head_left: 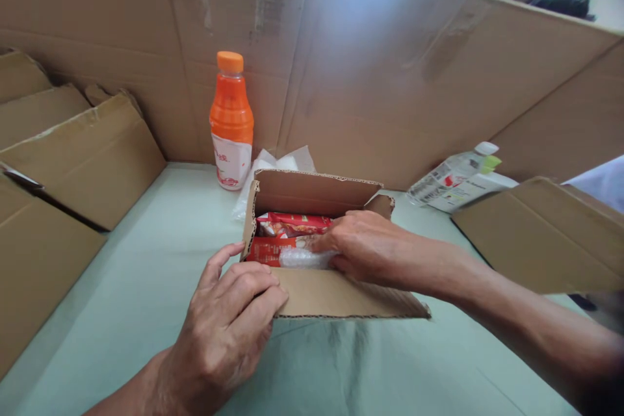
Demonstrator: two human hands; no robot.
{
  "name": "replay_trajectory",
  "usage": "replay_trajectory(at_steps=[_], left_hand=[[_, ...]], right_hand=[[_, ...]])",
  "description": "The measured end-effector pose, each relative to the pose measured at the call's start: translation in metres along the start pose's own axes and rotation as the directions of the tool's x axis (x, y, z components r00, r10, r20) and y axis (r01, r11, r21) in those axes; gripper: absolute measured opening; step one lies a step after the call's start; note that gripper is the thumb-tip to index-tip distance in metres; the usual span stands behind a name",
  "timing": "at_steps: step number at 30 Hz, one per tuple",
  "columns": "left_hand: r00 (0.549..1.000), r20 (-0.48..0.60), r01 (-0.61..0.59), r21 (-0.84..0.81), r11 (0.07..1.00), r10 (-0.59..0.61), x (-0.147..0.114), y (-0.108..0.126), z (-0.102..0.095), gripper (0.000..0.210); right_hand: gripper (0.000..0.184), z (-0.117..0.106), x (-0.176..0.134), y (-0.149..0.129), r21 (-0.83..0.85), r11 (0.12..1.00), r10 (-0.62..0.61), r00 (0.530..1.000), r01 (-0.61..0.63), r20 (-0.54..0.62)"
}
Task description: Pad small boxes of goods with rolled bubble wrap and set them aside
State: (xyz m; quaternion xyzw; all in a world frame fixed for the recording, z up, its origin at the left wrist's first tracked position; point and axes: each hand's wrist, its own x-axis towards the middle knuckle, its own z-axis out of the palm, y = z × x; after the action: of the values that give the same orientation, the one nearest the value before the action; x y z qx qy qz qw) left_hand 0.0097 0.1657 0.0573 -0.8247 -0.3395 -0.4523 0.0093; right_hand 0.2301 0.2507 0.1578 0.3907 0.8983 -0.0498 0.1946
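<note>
Likely load/unload step: left hand (229,322) over near flap (341,292) of open brown cardboard box (316,190), right hand (365,247) inside at clear bubble wrap (305,258) beside glossy red packets (305,224), can't confirm either grip; next probably needs flap steady.

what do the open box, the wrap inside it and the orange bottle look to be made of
Open box: matt brown corrugated cardboard, by the wavy core at its edges. Wrap inside: probably translucent plastic bubble wrap, shiny and bumpy. Orange bottle: likely glossy plastic, given its highlights and moulded waist; whether the orange is tint or contents is unclear.
</note>
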Motion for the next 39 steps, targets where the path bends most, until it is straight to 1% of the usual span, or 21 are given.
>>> replay_trajectory(at_steps=[3,6,8,12,14,16,17,18,19,20,21,22,23,25,26,28,31,34,36,37,39], left_hand=[[1.000,0.004,0.019,0.014,1.000,-0.019,0.000,0.001,-0.001,0.029],[1.000,0.006,0.026,0.009,1.000,-0.026,0.000,0.001,0.000,0.029],[1.000,0.007,0.021,0.010,1.000,-0.021,-0.001,0.000,0.000,0.029],[0.999,0.026,0.028,0.015,0.999,-0.029,-0.002,-0.001,0.000,0.029],[1.000,0.000,0.023,0.009,1.000,-0.023,-0.002,-0.001,-0.001,0.032],[0.996,-0.083,0.033,0.013,0.999,-0.032,-0.004,-0.002,-0.003,0.042],[0.989,-0.136,0.063,0.013,0.998,-0.060,-0.007,-0.003,-0.004,0.051],[0.975,-0.191,0.116,0.006,0.993,-0.113,-0.011,-0.004,-0.006,0.062],[0.953,-0.236,0.190,-0.015,0.982,-0.188,-0.016,-0.006,-0.007,0.072],[0.924,-0.252,0.282,-0.053,0.958,-0.286,-0.023,-0.008,-0.008,0.077],[0.886,-0.233,0.387,-0.108,0.916,-0.401,-0.031,-0.011,-0.008,0.077],[0.836,-0.181,0.492,-0.169,0.854,-0.518,-0.038,-0.014,-0.007,0.074],[0.778,-0.103,0.589,-0.222,0.777,-0.620,-0.045,-0.018,-0.005,0.070],[0.664,0.070,0.726,-0.299,0.619,-0.744,-0.052,-0.024,0.003,0.064],[0.622,0.142,0.762,-0.334,0.554,-0.770,-0.051,-0.027,0.009,0.062],[0.576,0.221,0.789,-0.402,0.464,-0.787,-0.042,-0.027,0.023,0.058],[0.560,0.247,0.777,-0.486,0.399,-0.790,-0.023,-0.010,0.047,0.054],[0.601,0.302,0.747,-0.542,0.385,-0.740,-0.022,0.021,0.063,0.057],[0.622,0.366,0.749,-0.535,0.390,-0.693,-0.035,0.038,0.062,0.056],[0.615,0.381,0.761,-0.516,0.393,-0.690,-0.044,0.042,0.056,0.052],[0.570,0.361,0.796,-0.467,0.386,-0.738,-0.064,0.043,0.038,0.043]], right_hand=[[0.026,-0.007,0.006,-0.008,-0.112,0.994,-0.013,1.000,0.015,0.019],[0.025,-0.009,0.008,-0.014,-0.192,0.981,0.032,0.999,-0.027,0.024],[0.024,-0.008,0.010,-0.016,-0.170,0.984,0.065,0.997,-0.057,0.040],[0.026,-0.006,0.010,-0.009,0.002,0.999,0.035,0.999,-0.035,0.032],[0.024,-0.006,-0.003,0.000,0.110,0.994,-0.009,0.999,0.014,-0.048],[0.021,-0.003,-0.031,0.013,0.242,0.970,0.025,0.971,0.034,-0.236],[0.021,0.003,-0.050,0.019,0.310,0.950,0.103,0.928,0.014,-0.359],[0.022,0.012,-0.070,0.025,0.380,0.924,0.225,0.855,-0.035,-0.468],[0.024,0.024,-0.089,0.029,0.455,0.884,0.374,0.749,-0.109,-0.546],[0.027,0.040,-0.106,0.032,0.529,0.829,0.510,0.630,-0.178,-0.587],[0.029,0.059,-0.118,0.032,0.604,0.764,0.614,0.540,-0.226,-0.576],[0.032,0.079,-0.124,0.030,0.671,0.703,0.684,0.486,-0.237,-0.544],[0.035,0.099,-0.123,0.025,0.724,0.652,0.715,0.502,-0.227,-0.487],[0.046,0.131,-0.105,0.011,0.778,0.599,0.700,0.597,-0.190,-0.393],[0.049,0.141,-0.090,0.004,0.790,0.588,0.678,0.638,-0.172,-0.366],[0.042,0.149,-0.062,-0.005,0.808,0.571,0.665,0.659,-0.144,-0.351],[0.027,0.148,-0.054,-0.004,0.834,0.538,0.694,0.625,-0.119,-0.359],[0.025,0.160,-0.091,-0.007,0.835,0.523,0.756,0.546,-0.170,-0.362],[0.027,0.176,-0.120,-0.023,0.822,0.523,0.795,0.476,-0.223,-0.377],[0.026,0.185,-0.130,-0.034,0.814,0.537,0.794,0.458,-0.220,-0.400],[0.023,0.199,-0.138,-0.060,0.796,0.582,0.754,0.476,-0.166,-0.452]])
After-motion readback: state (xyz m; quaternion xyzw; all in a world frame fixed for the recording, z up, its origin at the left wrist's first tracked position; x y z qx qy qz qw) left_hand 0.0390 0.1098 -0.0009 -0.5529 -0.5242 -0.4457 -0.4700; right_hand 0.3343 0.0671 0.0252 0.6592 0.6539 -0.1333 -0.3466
